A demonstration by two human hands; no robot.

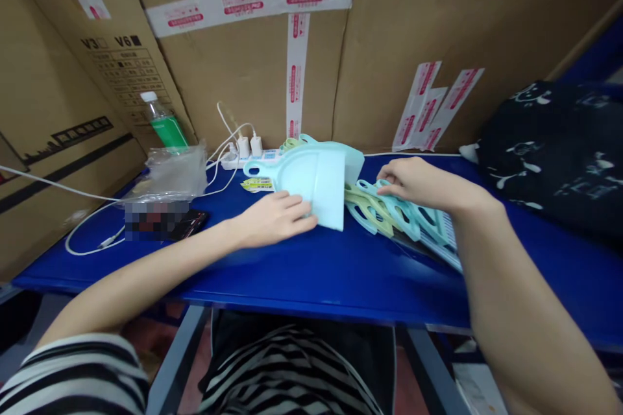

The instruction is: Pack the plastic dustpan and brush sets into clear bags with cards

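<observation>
My left hand [278, 217] grips the near edge of a light blue dustpan [304, 181], whose looped handle points left. Behind it another light blue dustpan [354, 165] shows in part, with a bit of green beside it. On the right, my right hand [411, 185] has its fingers closed on the handle of a light blue brush [402, 214] at the top of a pile. Several blue and green openwork handles lie overlapped there, one of them a green handle [377, 207]. Bristles show under my right forearm.
A power strip [267, 157] with white chargers and cables stands at the back. To the left are a bottle [165, 123], clear plastic bags [178, 172] and a dark phone-like object [189, 224]. A black patterned bag [555, 155] sits at the right. Cardboard walls [243, 58] enclose the blue table [292, 272].
</observation>
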